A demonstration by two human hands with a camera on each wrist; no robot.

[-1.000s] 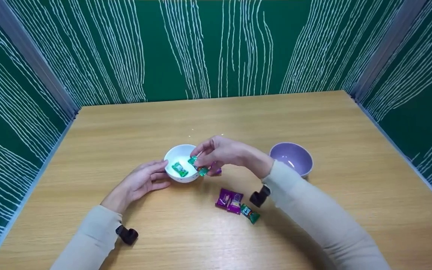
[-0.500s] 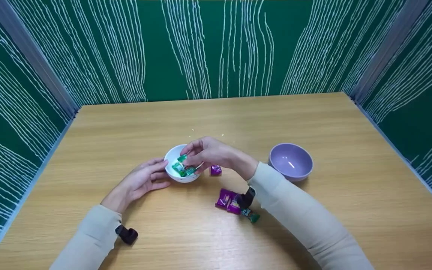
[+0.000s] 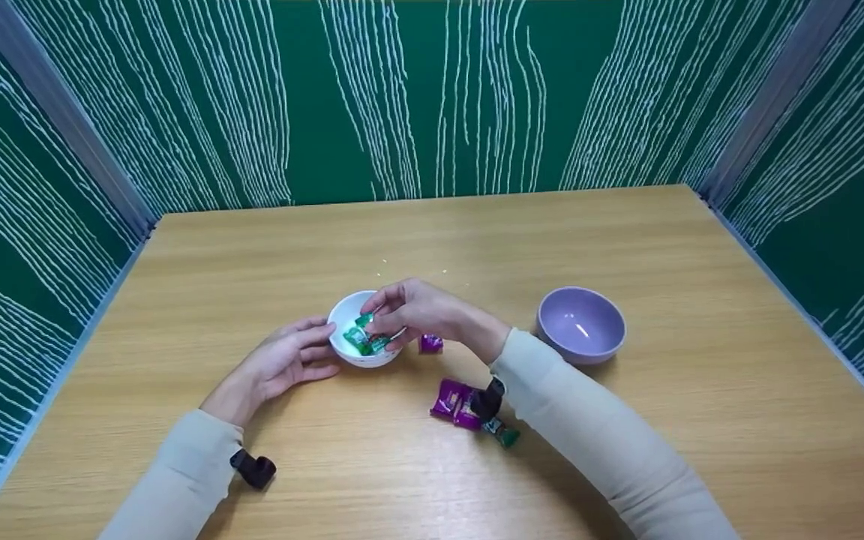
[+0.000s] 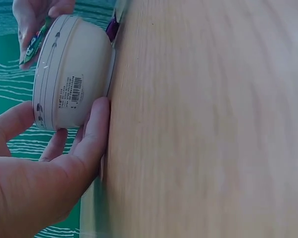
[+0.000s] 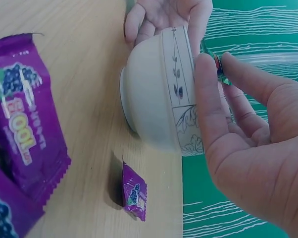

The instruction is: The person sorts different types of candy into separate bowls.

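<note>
Green-wrapped candy is pinched by the right hand over the white bowl; from my station I see the left hand gripping the bowl's left side, a purple packet just to its right.

The place looks like a lab-style recording booth: green walls streaked with white lines and grey corner posts enclose a wooden counter, and black cameras sit at both wrists.

A green wall is streaked with white beyond the right hand; a wood-grain tabletop is spread beneath it.
</note>
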